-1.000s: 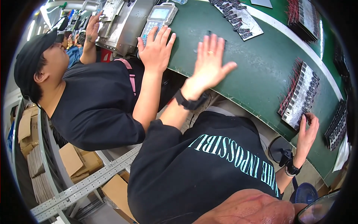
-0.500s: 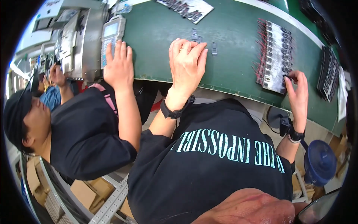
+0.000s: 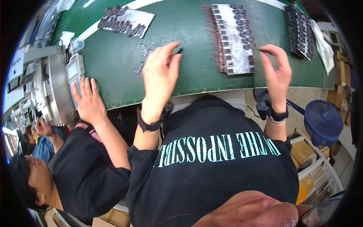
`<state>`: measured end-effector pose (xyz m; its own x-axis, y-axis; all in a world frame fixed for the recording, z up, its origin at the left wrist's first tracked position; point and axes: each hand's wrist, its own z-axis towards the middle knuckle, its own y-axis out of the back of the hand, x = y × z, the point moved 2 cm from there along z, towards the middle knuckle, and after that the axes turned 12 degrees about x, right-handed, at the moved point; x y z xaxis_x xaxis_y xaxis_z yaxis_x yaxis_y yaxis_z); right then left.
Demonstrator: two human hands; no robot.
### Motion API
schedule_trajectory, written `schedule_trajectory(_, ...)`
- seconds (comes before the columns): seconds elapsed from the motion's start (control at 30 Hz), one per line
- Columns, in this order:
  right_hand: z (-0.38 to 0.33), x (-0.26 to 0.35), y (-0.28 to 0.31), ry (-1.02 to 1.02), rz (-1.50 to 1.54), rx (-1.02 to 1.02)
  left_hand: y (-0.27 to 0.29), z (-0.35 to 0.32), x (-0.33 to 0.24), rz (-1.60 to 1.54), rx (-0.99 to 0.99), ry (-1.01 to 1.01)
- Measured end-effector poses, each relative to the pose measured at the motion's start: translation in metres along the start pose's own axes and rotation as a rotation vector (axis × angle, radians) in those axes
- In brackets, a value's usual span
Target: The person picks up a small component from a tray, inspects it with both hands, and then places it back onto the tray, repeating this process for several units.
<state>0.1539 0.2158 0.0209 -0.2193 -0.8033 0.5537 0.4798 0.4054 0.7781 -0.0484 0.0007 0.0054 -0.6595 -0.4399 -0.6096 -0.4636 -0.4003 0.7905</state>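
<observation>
My left hand (image 3: 162, 70) is raised over the green table, its thumb and forefinger closed on a small black part (image 3: 180, 50). Small clear plastic pieces (image 3: 139, 68) lie on the tabletop just left of that hand. To the right, a white board (image 3: 233, 41) carries rows of small dark parts with thin red wires along its left side. My right hand (image 3: 278, 68) is beside the board's right edge, thumb and forefinger nearly together. Something thin and dark shows at its fingertips, too small to name.
A second board of dark parts (image 3: 126, 22) lies far left; a dark stack (image 3: 299, 32) and white cloth (image 3: 322, 47) are at right. At left, a co-worker's hand (image 3: 90, 102) rests by a grey handheld device (image 3: 75, 69). A blue fan (image 3: 323, 123) stands below the table's right side.
The view has shifted, so the table things sit further left. My left hand has moved right, away from the clear pieces. My right hand has come off the board's near corner.
</observation>
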Motion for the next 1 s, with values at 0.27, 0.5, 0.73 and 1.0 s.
schedule_trajectory(0.27, 0.002, 0.052, -0.035, -0.137, 0.854, 0.23, -0.031, 0.009, -0.023, -1.224, 0.084, 0.134)
schedule_trajectory(0.5, 0.008, 0.065, -0.053, -0.267, 0.776, 0.211, -0.052, 0.003, -0.032, -1.272, 0.054, 0.109)
schedule_trajectory(0.73, 0.008, 0.052, -0.051, -0.361, 0.88, 0.233, -0.038, 0.005, -0.022, -0.842, 0.092, 0.038)
schedule_trajectory(1.0, 0.003, 0.04, -0.044, -0.309, 0.95, 0.298, -0.009, 0.018, 0.004, 0.188, 0.121, -0.258)
